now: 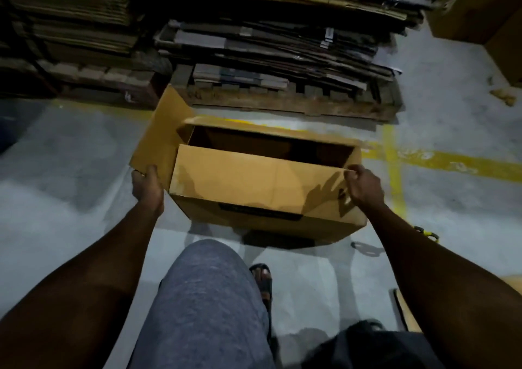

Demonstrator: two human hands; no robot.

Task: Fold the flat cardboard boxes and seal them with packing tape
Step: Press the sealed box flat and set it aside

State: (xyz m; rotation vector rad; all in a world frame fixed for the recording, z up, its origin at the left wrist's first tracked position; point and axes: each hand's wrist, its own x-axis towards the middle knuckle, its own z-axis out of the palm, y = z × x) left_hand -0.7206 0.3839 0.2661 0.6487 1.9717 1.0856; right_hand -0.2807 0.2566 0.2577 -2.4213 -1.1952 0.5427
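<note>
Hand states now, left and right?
Left hand: grips the left end flap of the brown cardboard box.
Right hand: pinches the near flap at its right corner.

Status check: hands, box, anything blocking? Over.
Left hand holds the left flap. Right hand pinches the near flap at its right corner. Cardboard box on floor, top open, unsealed. Nothing blocking the flaps.

Matt tan cardboard box (254, 182); rough grey concrete floor (70, 170)
</note>
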